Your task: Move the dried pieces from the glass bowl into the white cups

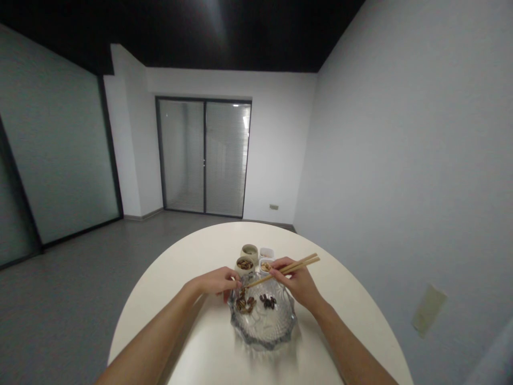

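A clear cut-glass bowl sits on the round white table and holds two small piles of dark dried pieces. My right hand grips a pair of wooden chopsticks whose tips point left over the bowl's far rim. My left hand rests at the bowl's left rim, fingers touching its edge. Just beyond the bowl stand two small round cups and two small white square dishes; the nearer cup holds brown pieces.
The table stands close to a white wall on the right. Grey floor spreads to the left, with glass partitions and a sliding glass door at the back of the room.
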Tool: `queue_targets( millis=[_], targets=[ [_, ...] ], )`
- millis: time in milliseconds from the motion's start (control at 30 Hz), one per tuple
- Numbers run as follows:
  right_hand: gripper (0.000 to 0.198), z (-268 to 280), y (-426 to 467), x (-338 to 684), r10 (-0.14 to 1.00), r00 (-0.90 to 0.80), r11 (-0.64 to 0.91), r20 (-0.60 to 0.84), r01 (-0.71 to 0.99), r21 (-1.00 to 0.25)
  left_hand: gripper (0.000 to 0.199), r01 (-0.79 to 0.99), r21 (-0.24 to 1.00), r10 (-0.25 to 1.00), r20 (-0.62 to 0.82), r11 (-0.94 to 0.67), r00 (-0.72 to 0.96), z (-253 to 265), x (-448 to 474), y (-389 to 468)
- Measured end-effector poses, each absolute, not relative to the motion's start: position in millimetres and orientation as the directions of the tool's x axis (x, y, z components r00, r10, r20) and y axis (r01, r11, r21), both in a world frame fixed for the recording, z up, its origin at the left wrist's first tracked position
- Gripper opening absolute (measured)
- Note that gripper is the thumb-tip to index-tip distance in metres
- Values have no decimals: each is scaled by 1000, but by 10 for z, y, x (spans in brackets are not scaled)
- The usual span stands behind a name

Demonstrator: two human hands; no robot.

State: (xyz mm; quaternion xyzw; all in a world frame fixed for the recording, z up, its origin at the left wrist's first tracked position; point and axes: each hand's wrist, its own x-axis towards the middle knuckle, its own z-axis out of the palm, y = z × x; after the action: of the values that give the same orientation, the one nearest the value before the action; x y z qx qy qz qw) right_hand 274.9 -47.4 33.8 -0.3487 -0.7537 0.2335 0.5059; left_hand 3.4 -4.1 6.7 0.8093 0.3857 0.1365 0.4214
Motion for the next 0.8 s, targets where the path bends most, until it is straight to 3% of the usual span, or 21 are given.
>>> queue_targets(
  millis=[300, 500, 800],
  targets=[
    [25, 306, -449, 2683, 707, -4, 676, 708, 298, -674, 34, 529, 775, 752, -107, -347, 650, 77, 34, -47],
    [23, 227, -399, 2592, 676, -18, 703, 737, 313, -638, 37, 551, 758, 758, -117, -349, 641, 73, 18, -52],
    [23, 121, -313, 2616, 724, -44, 659, 688, 341, -671, 36, 551, 765, 762, -126, -333, 635, 98, 22, -67]
  ],
)
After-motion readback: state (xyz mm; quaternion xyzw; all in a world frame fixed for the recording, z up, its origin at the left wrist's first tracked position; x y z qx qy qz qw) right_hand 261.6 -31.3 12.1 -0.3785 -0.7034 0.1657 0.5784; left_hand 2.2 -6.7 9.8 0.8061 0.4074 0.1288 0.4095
